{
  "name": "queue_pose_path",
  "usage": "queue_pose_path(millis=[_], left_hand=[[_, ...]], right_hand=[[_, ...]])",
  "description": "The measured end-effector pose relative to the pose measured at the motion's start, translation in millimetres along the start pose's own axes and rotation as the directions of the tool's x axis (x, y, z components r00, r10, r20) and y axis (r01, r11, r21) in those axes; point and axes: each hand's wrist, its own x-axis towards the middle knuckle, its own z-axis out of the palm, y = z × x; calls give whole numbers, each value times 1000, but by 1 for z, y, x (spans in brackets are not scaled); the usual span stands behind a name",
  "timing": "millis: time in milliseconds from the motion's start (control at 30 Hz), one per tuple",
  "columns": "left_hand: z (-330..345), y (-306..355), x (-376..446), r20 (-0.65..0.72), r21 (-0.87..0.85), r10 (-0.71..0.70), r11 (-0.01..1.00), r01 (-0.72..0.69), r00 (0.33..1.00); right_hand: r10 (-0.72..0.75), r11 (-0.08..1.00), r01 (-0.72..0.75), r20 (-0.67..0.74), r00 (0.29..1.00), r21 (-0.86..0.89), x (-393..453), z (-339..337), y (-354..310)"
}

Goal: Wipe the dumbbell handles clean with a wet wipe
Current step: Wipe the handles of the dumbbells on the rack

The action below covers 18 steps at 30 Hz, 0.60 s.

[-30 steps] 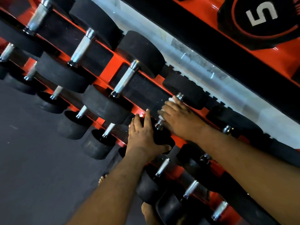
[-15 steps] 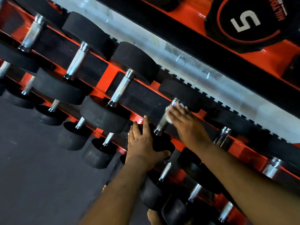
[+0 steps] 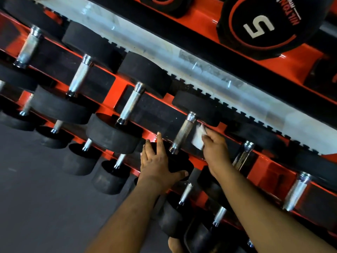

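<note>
Dim, tilted wide-angle view; glare on the orange rack, edges softly blurred.

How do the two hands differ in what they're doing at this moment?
The right hand pinches a white wet wipe beside the dumbbell handle, apart from the metal; the left hand holds no wipe. The left hand lies spread on that dumbbell's black near head, fingers fairly straight, while the right hand's fingers curl. Both reach to the same dumbbell on the red rack.
</note>
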Motion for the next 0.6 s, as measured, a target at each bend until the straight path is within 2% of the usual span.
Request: queue_pose_path(millis=[33,67,100,200,267,300,367,433,467,600], left_hand=[[1,0,0,-4,0,-4,1000,4,1000],[2,1,0,-9,0,-8,1000,8,1000],[2,1,0,-20,-11,-15,1000,15,1000],[5,0,1,-40,-29,-10,1000,9,999],[7,-2,1,-46,-39,-5,999,4,999],[7,-2,1,-54,-42,-5,999,3,999],[8,-2,3,-57,-39,-3,999,1,998],[8,-3,4,-57,-24,3,1000,-4,998],[9,-3,4,-61,-17,7,1000,-8,998],[11,-7,2,-92,-19,33,999,-35,995]], right_hand=[[144,963,-138,-7,990,229,3,16,-11],[226,905,-212,6,974,368,5,31,-21],[264,877,-251,27,964,409,2,44,-32],[336,879,-373,169,927,296,-19,61,-41],[432,847,-501,319,844,179,-32,53,-40],[436,830,-529,382,815,179,-33,46,-45],[426,765,-541,355,832,351,-16,40,-55],[398,704,-447,214,892,552,6,40,-63],[386,684,-418,189,903,598,14,43,-62],[386,682,-556,412,825,475,7,50,-42]])
